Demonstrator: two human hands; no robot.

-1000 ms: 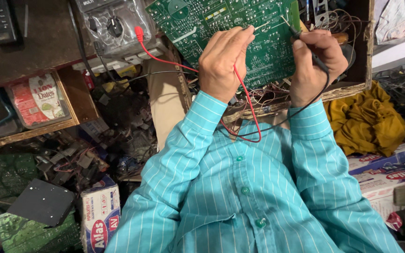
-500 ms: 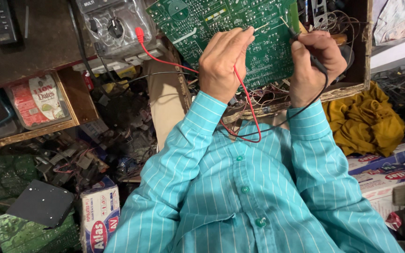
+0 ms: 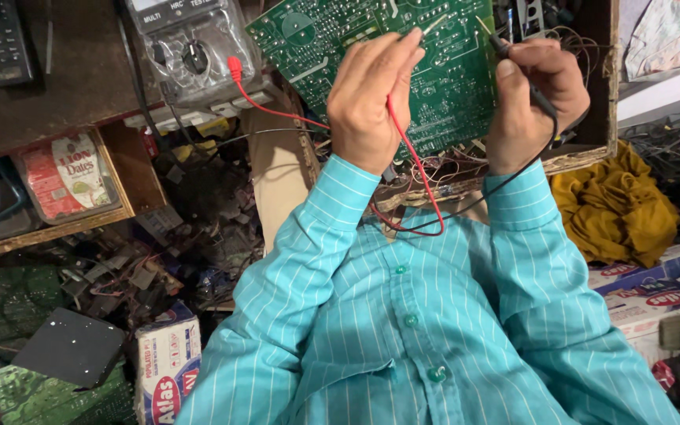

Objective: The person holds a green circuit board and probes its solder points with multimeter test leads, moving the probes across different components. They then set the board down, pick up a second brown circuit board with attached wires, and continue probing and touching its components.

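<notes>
We see the left hand [image 3: 371, 98] gripping a red probe [image 3: 434, 24], its metal tip resting on the green circuit board [image 3: 442, 79] that stands tilted in a wooden box [image 3: 592, 149]. The right hand [image 3: 537, 98] pinches a black probe [image 3: 513, 63] against the same board. A red wire [image 3: 415, 169] loops down over the teal shirt [image 3: 419, 315] and runs to the meter [image 3: 190, 47] at upper left. A yellow cloth [image 3: 615, 205] lies beside the box.
</notes>
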